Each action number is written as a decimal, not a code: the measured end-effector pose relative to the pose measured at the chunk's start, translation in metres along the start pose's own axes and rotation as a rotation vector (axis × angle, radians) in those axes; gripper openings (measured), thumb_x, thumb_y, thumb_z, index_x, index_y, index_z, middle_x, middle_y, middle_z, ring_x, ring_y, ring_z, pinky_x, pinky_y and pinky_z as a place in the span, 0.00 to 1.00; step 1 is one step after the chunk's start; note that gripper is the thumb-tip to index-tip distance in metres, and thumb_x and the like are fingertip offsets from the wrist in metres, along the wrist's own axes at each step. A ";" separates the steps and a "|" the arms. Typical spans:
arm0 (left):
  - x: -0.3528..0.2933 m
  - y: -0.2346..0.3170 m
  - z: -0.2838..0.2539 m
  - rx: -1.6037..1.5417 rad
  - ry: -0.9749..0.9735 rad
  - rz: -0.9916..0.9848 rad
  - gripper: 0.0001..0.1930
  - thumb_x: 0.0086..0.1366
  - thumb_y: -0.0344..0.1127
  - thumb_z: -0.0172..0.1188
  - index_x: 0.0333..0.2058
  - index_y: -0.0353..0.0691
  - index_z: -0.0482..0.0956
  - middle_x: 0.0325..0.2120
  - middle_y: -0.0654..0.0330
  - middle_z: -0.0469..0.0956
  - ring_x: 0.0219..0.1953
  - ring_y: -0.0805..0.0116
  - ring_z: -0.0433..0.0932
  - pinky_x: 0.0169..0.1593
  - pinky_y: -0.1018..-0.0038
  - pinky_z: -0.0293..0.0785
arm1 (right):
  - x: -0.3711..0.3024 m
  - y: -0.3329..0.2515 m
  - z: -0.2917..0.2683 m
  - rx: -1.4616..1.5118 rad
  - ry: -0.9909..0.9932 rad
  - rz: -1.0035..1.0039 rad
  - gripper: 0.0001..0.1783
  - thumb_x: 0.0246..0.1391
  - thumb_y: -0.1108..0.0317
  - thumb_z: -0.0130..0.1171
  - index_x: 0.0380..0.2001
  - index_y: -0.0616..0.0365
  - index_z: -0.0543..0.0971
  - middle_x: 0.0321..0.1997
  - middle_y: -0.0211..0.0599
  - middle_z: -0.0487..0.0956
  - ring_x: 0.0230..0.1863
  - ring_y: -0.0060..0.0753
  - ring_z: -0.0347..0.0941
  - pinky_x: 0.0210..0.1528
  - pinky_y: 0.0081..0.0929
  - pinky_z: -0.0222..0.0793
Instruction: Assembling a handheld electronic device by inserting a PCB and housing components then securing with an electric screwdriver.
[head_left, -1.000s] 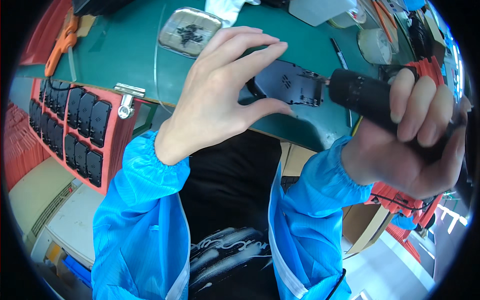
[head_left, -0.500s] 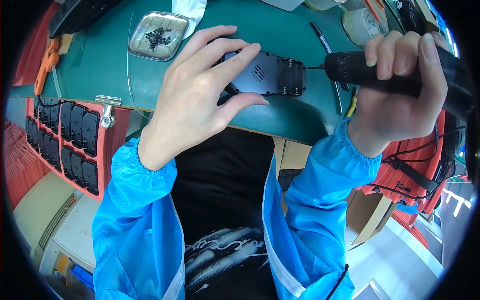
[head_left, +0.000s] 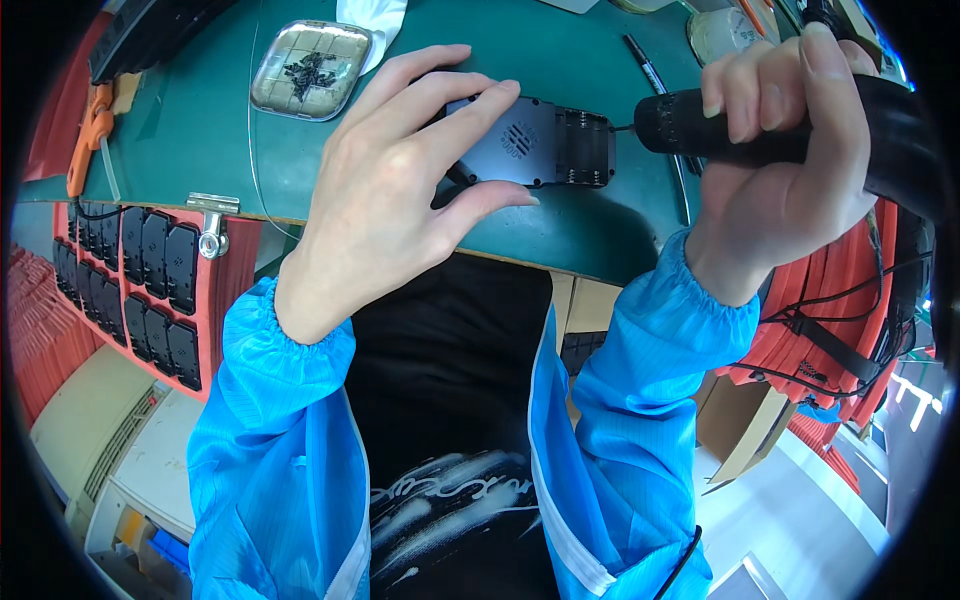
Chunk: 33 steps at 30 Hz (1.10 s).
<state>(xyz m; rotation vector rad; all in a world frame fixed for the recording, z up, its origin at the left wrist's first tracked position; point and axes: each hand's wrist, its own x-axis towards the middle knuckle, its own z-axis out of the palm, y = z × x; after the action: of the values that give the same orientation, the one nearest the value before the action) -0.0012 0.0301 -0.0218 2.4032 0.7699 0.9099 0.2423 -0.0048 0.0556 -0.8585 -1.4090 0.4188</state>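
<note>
My left hand [head_left: 395, 170] grips a dark plastic device casing [head_left: 520, 145] on the green work mat, thumb on its near side and fingers over its far side. The casing has a speaker grille, small screw holes along its edges and an exposed battery compartment [head_left: 585, 148] at its right end. Wrapped around a black electric screwdriver [head_left: 685, 122] is my right hand [head_left: 785, 150]. The driver lies nearly level, its thin bit pointing left at the casing's right end. Whether the bit touches the casing or is only close, I cannot tell.
A clear square dish [head_left: 312, 70] of small black screws sits at the back left. A black pen [head_left: 645, 65] lies behind the screwdriver. A metal clip [head_left: 213, 225] grips the table's front edge. Red trays [head_left: 215, 300] of black casings stand left, below the mat.
My right hand and the screwdriver have shifted a little left, with the bit closer to the casing's end. My left hand and the casing have stayed nearly still.
</note>
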 end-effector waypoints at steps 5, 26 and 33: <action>0.001 0.000 0.000 0.000 0.011 0.012 0.32 0.47 0.38 0.80 0.54 0.40 0.85 0.51 0.55 0.82 0.61 0.49 0.75 0.61 0.57 0.75 | 0.004 -0.004 0.005 0.004 0.009 0.032 0.11 0.63 0.66 0.56 0.42 0.63 0.77 0.23 0.32 0.68 0.19 0.26 0.66 0.25 0.31 0.66; -0.003 0.000 -0.002 -0.069 0.051 0.061 0.29 0.43 0.30 0.79 0.48 0.32 0.83 0.46 0.50 0.78 0.54 0.51 0.76 0.56 0.61 0.78 | 0.034 0.006 0.130 0.452 0.080 -0.007 0.10 0.62 0.61 0.52 0.33 0.55 0.76 0.22 0.29 0.68 0.21 0.26 0.65 0.34 0.28 0.65; -0.005 -0.003 -0.002 -0.088 0.038 0.050 0.22 0.44 0.23 0.72 0.42 0.30 0.82 0.46 0.49 0.79 0.54 0.49 0.77 0.57 0.60 0.78 | 0.042 0.010 0.179 0.383 0.226 0.108 0.08 0.59 0.66 0.63 0.35 0.57 0.75 0.17 0.28 0.67 0.14 0.25 0.65 0.24 0.27 0.68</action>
<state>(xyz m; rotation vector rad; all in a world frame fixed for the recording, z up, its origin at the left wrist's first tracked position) -0.0072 0.0295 -0.0243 2.3434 0.6723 0.9912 0.0796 0.0798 0.0657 -0.6464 -1.0333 0.6312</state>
